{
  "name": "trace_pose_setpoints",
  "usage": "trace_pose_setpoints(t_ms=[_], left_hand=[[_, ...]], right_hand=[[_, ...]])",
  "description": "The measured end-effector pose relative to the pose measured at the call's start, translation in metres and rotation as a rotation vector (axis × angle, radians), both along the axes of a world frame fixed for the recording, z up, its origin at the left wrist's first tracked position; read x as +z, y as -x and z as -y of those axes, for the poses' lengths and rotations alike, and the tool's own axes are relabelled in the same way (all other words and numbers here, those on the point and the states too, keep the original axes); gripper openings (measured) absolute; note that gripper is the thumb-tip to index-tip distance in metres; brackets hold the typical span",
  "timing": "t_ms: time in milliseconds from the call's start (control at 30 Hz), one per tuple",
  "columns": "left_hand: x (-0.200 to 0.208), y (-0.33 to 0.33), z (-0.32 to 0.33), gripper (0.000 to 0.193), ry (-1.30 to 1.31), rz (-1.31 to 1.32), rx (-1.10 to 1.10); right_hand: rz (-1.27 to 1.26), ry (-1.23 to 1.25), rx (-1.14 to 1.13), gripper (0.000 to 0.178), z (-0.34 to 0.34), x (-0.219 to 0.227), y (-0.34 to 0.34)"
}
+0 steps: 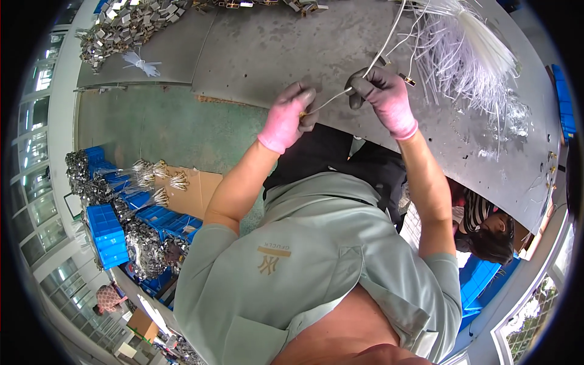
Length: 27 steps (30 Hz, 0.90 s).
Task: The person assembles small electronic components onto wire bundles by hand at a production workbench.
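Observation:
Both of my hands wear pink gloves with dark grey fingers and palms. My left hand (288, 117) is closed around one end of a thin white wire (329, 101), where a small brass-coloured fitting (302, 114) shows between the fingers. A short, slightly sagging length of the wire runs across to my right hand (384, 98), whose fingers pinch it. Beyond that hand, white strands go up to the far edge of the view. Just beside the right hand's knuckles a small brass-and-dark piece (409, 80) hangs on another white wire.
A grey metal table (255, 52) spans the front. On it lie a large bundle of white wires (465, 48), a heap of small metal parts (125, 33) and white ties (142, 64). Blue bins (106, 234) stand at left. Another person (490, 228) is low at right.

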<state>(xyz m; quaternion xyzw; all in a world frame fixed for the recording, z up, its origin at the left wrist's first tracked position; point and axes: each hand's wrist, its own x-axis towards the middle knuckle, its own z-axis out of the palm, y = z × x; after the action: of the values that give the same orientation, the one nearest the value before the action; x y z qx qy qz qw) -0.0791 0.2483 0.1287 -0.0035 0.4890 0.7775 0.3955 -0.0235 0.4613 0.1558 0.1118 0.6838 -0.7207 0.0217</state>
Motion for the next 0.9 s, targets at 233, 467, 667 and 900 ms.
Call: trace_pose_setpoints(t_ms=[233,467,667,900], left_hand=[[0.015,0.0,-0.034,0.02,0.061,0.067,0.024],[0.007,0.012,-0.078,0.028,0.105,-0.165,0.073],[-0.009,0.068,-0.065,0.057,0.419,-1.172,0.053],[-0.027,0.125,-0.041,0.048,0.585,-1.163,0.132]], right_hand=[[0.065,-0.028,0.026,0.016,0.032,0.017,-0.015],[0.044,-0.09,-0.134,0.028,0.007,-0.004,0.0],[0.193,-0.95,-0.342,0.037,-0.111,-0.038,-0.013],[0.548,-1.344,-0.277,0.025,-0.158,-0.087,-0.053]])
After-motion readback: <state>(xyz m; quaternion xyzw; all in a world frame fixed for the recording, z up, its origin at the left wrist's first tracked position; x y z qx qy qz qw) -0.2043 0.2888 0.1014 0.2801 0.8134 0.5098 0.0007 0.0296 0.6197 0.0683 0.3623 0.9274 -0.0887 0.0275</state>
